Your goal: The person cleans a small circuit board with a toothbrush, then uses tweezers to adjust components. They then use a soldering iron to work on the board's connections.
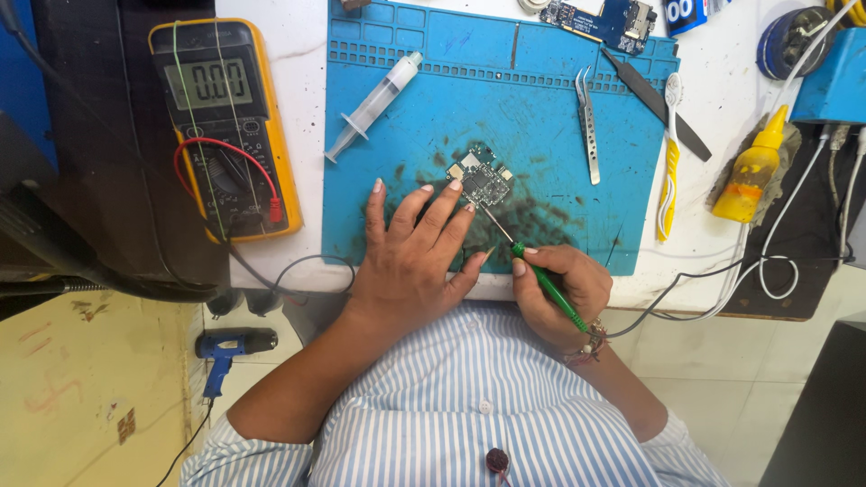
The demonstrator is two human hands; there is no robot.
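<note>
Green-handled soldering iron [541,280] gripped in right hand [564,289], tip on small circuit board [481,178], open left hand [417,248] fingertips steadying it

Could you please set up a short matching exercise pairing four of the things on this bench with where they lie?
Things:
1. multimeter
2. syringe
3. tweezers
4. yellow bottle

Places:
A. right of the blue mat, on a rag
B. upper left of the mat
C. left of the mat
D. upper right of the mat

Pairs: 1-C, 2-B, 3-D, 4-A
</note>
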